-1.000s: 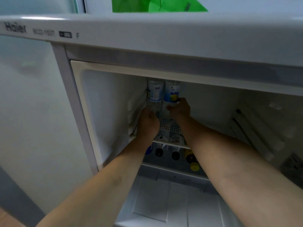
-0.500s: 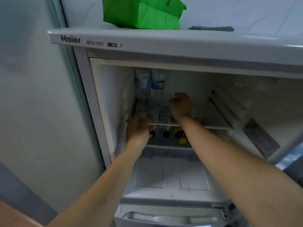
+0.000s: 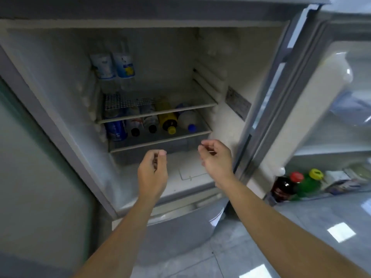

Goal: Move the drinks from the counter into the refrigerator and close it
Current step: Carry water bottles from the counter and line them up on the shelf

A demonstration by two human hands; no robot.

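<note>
Both forearms are extended forward, side by side and apart. The left hand (image 3: 153, 171) is held with fingers loosely curled and empty; the right hand (image 3: 216, 158) likewise, thumb near the fingertips.

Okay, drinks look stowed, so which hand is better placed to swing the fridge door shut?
Probably the right hand: it is empty and hangs beside the open door, which stands on that side. The left hand, also empty, is farther away.
</note>
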